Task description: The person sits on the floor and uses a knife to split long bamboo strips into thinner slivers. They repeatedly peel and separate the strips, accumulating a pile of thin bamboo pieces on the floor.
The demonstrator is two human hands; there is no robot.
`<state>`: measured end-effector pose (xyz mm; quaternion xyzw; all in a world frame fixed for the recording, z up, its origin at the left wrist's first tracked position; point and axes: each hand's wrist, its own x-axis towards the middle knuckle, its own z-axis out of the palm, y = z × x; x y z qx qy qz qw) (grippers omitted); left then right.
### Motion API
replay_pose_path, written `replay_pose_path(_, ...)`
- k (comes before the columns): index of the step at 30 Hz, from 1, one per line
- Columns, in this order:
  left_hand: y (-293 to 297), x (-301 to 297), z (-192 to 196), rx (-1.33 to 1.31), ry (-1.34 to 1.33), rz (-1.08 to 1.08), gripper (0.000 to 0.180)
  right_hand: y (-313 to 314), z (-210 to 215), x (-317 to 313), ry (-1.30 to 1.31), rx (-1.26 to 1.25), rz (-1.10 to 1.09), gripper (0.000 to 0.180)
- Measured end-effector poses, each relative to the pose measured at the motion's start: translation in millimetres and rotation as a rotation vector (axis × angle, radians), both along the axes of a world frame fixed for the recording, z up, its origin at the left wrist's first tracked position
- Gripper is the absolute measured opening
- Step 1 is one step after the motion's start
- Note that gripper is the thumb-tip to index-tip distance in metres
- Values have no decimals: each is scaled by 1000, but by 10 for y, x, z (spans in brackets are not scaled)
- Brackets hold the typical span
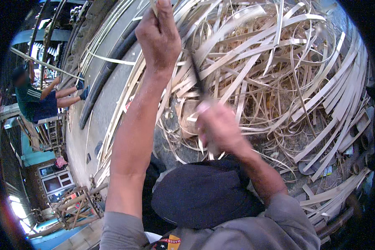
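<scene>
Knife point(198, 77), by the look of its dark, narrow blade, slants away from the worker's body, its long axis running nearly straight out with the far end tipped a little left. The right hand point(221, 127) has its grip curled firmly round the handle, which points back toward the lap; hand and blade are both smeared with motion. I see the blade over the near left edge of a heap of pale strips point(254, 83), though I can't tell whether it touches them.

Farther out and to the left, the left hand point(159, 37) is raised with its grip closed, thumb uppermost, pinching a pale sliver point(153, 7). The bit that shows points outward, leaning slightly left, and its far end runs out of sight.

The heap spreads over the floor point(106, 89), with broad flat strips point(341, 96) fanned along its right edge. A dark hose point(108, 68) curves left of the raised arm. Toward the floor's left edge a co-worker point(37, 100) sits with a long pole point(48, 63).
</scene>
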<state>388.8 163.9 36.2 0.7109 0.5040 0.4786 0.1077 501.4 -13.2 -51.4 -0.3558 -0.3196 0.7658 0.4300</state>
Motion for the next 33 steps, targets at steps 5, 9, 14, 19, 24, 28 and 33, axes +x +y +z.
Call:
replay_pose_path(5,10,138,-31,209,78,-20,53,2,-33,-255,149,366,-299,36)
replay_pose_path(9,50,183,-50,202,160,-23,52,-184,-523,-637,-85,-83,339,38)
replay_pose_path(14,40,-109,-326,-161,97,-314,30,-315,-711,-637,-159,-85,328,45)
replay_pose_path(19,-488,-538,-808,-342,149,-107,42,-322,-646,-696,-473,72,300,57)
replay_pose_path(24,-393,-630,-642,-248,21,-64,49,183,-454,-867,360,-87,272,60)
replay_pose_path(28,-277,-639,-234,-190,-140,-77,55,706,-82,-1050,508,26,191,47)
replay_pose_path(33,-341,-677,-133,-180,-196,-72,58,804,-101,-1173,301,15,193,20)
